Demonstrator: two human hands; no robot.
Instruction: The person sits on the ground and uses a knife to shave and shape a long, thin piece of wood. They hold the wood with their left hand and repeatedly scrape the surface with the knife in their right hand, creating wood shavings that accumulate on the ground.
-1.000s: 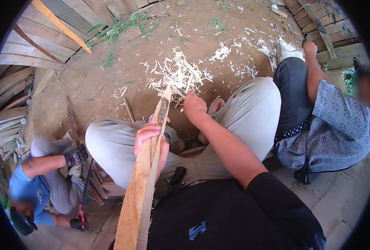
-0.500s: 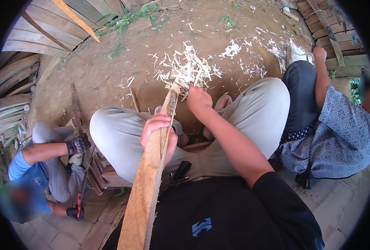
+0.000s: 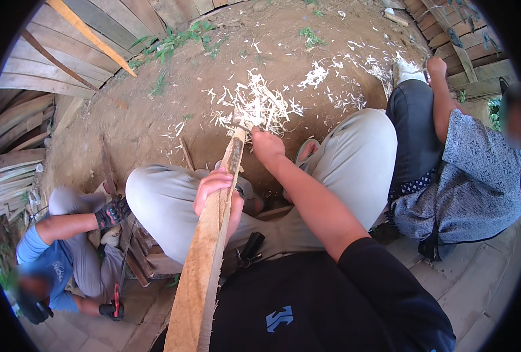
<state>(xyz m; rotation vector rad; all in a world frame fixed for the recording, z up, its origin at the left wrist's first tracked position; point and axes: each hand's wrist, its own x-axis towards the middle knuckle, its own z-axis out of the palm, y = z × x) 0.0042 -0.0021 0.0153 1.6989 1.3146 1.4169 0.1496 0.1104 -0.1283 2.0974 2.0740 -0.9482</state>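
A long, squared piece of pale wood (image 3: 200, 264) slants from my chest out past my knees, with rough bark-brown patches near its far end. My left hand (image 3: 214, 183) is closed around it about midway along the visible length. My right hand (image 3: 267, 146) makes a fist beside the far end, gripping what looks like a knife; its handle is hidden in the fist. A thin dark blade (image 3: 242, 125) lies across the wood's tip. Just beyond the tip, curly white wood shavings (image 3: 263, 102) are heaped on the dirt.
At the left, a person in black gloves (image 3: 112, 212) holds a red-handled saw (image 3: 117, 298). Close on my right sits another person in a patterned grey top (image 3: 477, 176). Plank walls (image 3: 90, 35) stand beyond the dirt floor (image 3: 113, 129). More shavings (image 3: 316, 75) lie scattered ahead.
My right hand and the blade have shifted slightly left and nearer in the view, along with the wood's tip. Both hands keep their grip. The whole view has turned a little.
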